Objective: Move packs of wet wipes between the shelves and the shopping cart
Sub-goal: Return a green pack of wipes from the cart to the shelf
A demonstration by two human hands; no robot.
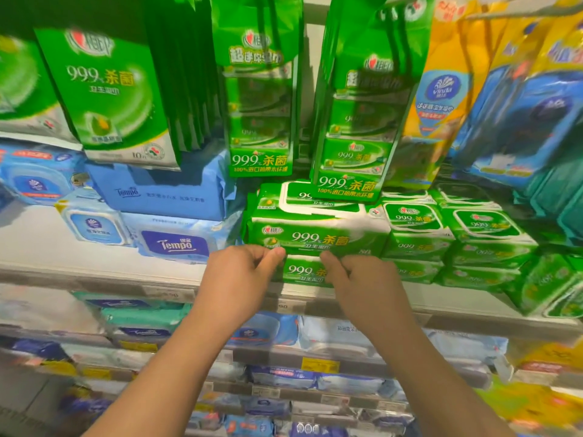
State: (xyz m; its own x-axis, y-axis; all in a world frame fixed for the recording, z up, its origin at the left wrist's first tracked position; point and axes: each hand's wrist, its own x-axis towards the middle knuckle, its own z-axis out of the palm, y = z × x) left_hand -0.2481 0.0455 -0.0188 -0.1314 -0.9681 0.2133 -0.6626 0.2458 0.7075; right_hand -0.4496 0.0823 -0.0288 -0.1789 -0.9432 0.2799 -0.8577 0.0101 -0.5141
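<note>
item: green wipes pack (318, 236), above both hands; left hand (243, 272) and right hand (359, 279) pinch its lower edge. advice: draw out level, steadying the pack beneath (304, 272).

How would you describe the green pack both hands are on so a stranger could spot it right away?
On the white shelf, right of the blue Tempo packs, find the stacks of green packs. It is the top green wipes pack of the leftmost stack, under a hanging green bag. Only it has the left hand and right hand pinching its lower front edge.
</note>
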